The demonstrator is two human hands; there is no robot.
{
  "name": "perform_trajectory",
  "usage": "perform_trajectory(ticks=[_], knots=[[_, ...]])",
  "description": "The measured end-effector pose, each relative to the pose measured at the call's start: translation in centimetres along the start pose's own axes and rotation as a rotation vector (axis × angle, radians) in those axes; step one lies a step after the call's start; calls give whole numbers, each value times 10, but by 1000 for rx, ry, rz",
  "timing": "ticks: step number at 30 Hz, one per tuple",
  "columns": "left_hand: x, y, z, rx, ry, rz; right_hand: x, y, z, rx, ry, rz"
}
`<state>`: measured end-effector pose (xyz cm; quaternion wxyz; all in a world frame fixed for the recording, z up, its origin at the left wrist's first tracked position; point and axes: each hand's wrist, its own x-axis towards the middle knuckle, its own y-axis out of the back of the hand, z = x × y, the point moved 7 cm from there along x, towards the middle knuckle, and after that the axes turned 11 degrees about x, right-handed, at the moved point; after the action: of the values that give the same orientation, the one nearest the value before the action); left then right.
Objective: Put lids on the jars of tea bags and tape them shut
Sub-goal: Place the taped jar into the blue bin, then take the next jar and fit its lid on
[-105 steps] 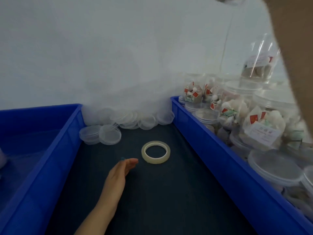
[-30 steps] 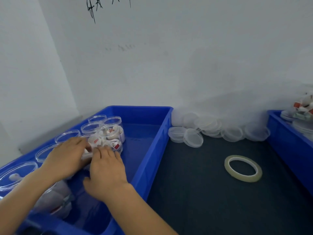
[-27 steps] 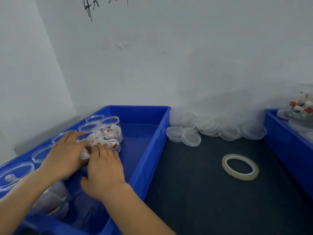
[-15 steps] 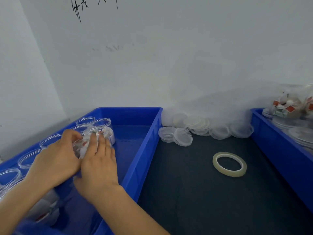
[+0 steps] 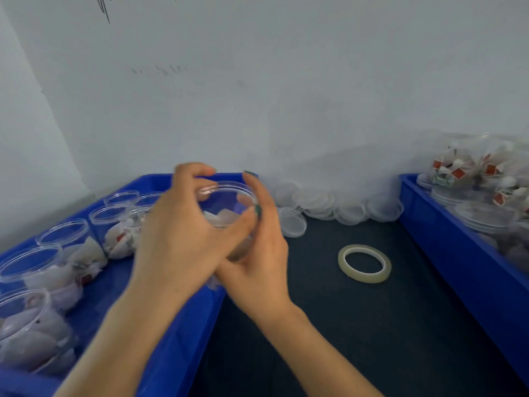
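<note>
Light: even, soft, cool white; source unseen. Shadows: faint, diffuse, on the wall (image 5: 286, 110). Glare: small glints on the jar (image 5: 229, 190) rim. Blur: motion smear on left hand (image 5: 177, 239), right hand (image 5: 257, 267); lower-left jars (image 5: 28, 333) soft. Edges: slight wide-angle bowing.

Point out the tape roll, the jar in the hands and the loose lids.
tape roll (image 5: 365, 277): head view, near side of the ring.
jar (image 5: 229, 202): head view, clear side just below the rim.
loose lids (image 5: 315, 199): head view, a lid in the middle of the pile.
</note>
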<state>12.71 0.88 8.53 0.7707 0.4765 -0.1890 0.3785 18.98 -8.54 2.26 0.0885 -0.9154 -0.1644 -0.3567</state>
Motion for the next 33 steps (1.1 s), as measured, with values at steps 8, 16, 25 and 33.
perform_trajectory(ticks=[8,16,25,33], knots=[[-42,-131,22,-91,-22,-284,-32,110,72,-155,-193,-74],[-46,-219,8,-614,96,-543,-33,145,106,-107,-208,77],[5,-291,-40,-298,303,-518,-36,146,118,-82,-202,94],[3,-326,-53,211,195,-589,-37,148,122,-74,-209,82]])
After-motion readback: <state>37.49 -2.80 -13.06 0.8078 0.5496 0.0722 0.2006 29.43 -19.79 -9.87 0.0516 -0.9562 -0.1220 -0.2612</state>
